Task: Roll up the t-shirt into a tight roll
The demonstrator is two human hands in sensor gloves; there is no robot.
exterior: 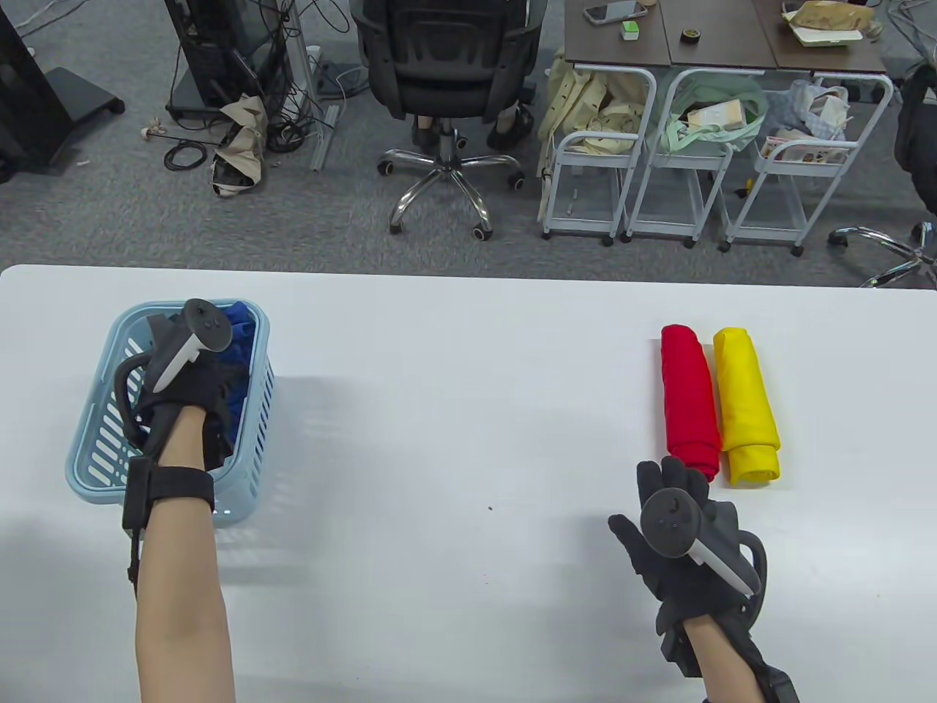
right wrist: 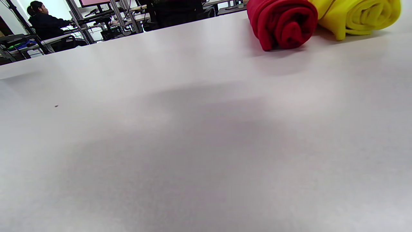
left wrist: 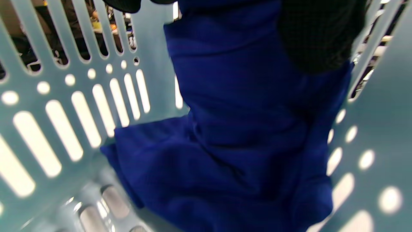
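Three shirts are in sight: one blue shirt (left wrist: 244, 135), one red roll (exterior: 689, 399) and one yellow roll (exterior: 745, 405). The blue shirt lies crumpled and unrolled inside the single pale blue basket (exterior: 95, 447), which stands near the table's (exterior: 454, 381) left edge; its cloth bunches against the basket's right wall and spreads over the slotted floor. The left hand (exterior: 192, 388) reaches down into the basket, and a gloved fingertip (left wrist: 317, 35) rests on the blue cloth; whether the fingers have closed on it I cannot tell. The two rolls lie side by side, touching, toward the table's right edge, red on the left, both tightly wound with their spiral ends showing. The right hand (exterior: 677, 534) hovers just in front of the red roll, fingers spread and holding nothing.
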